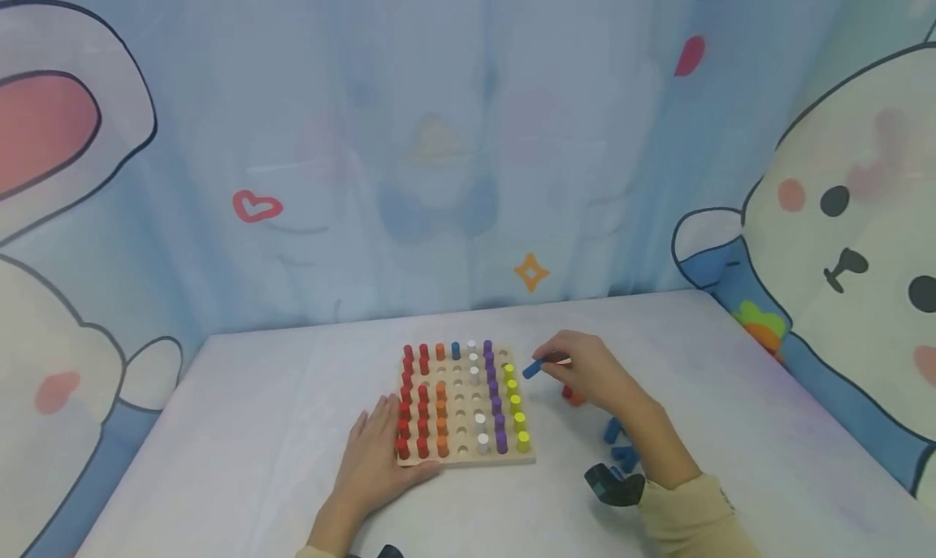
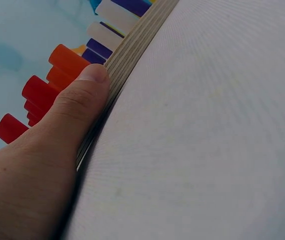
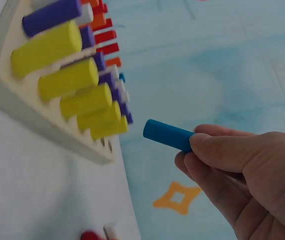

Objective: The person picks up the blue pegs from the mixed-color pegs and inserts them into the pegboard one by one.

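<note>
A wooden pegboard [image 1: 468, 461] lies on the table with upright pegs in columns of red, orange, white, purple and yellow. One blue peg [image 1: 456, 350] stands at the far end of a column whose other holes are bare. My left hand [image 1: 376, 459] rests against the board's near left corner, its fingers along the left side. In the left wrist view the thumb [image 2: 77, 102] presses on the board's front edge. Just right of the board's far right corner, my right hand [image 1: 585, 371] pinches a loose blue peg [image 3: 167, 135] by one end, its other end pointing toward the board.
Loose blue pegs [image 1: 623, 452] lie on the table by my right forearm. Some red and orange pegs [image 1: 574, 395] lie partly hidden under the right hand. A dark device [image 1: 614, 486] sits at the right wrist. Behind the table hangs a printed curtain [image 1: 439, 241].
</note>
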Motion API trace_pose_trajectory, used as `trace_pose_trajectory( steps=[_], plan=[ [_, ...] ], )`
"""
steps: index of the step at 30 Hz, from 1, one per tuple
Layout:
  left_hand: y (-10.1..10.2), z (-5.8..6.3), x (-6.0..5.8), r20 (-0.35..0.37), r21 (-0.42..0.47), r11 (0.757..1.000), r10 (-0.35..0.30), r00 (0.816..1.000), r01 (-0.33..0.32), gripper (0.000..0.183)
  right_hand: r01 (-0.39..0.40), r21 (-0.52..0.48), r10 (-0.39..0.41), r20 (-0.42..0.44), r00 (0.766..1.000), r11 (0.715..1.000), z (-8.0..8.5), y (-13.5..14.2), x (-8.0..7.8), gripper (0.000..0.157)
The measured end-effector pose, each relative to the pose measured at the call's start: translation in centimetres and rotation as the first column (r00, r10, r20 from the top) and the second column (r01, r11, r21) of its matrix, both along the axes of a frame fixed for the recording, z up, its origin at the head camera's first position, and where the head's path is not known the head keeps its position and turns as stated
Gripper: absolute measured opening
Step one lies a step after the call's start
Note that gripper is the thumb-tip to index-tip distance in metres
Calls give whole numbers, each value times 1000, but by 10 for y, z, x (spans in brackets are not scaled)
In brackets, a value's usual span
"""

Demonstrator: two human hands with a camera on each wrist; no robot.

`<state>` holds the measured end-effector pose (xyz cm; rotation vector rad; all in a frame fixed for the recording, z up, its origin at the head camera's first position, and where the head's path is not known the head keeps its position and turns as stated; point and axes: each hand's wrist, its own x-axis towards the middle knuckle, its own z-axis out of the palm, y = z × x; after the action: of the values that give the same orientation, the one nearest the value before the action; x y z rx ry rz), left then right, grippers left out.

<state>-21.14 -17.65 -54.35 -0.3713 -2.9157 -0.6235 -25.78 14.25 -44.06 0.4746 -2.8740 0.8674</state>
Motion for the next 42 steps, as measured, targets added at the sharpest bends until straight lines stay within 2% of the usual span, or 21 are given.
trace_pose_trajectory(
  steps=[3,6,13,17,24,27,37,42],
  plan=[
    [-2,0,-2,-12,0,1000,6,1000,-6,123,-25,-10,24,-78,997,1000,3,-17,-5,14],
    [-3,-1,-3,-20,14,1000,4,1000,-4,122,2,-38,-7,-120,993,999,4,-33,-9,13],
    [-2,-4,-2,3,20,1000,4,1000,-4,124,130,-120,-143,-105,984,984,-1,-63,-8,14],
    [0,-4,0,-14,12,1000,1,1000,-1,124,164,-140,-177,-90,980,976,-4,-73,-6,12],
    [-1,-4,0,-30,4,1000,1,1000,-1,124,169,-74,-172,-34,984,983,0,-88,-9,11],
    [-2,-5,1,-26,1,1000,-2,1000,2,123,169,-48,-172,-50,984,984,0,-94,-10,12],
    [-3,-7,0,-23,0,1000,1,1000,-1,124,161,-70,-165,-67,984,985,-8,-104,-15,11],
    [-3,-6,-1,-27,1,1000,-2,1000,2,124,125,-59,-131,-121,984,990,-13,-104,-20,10]
  ],
)
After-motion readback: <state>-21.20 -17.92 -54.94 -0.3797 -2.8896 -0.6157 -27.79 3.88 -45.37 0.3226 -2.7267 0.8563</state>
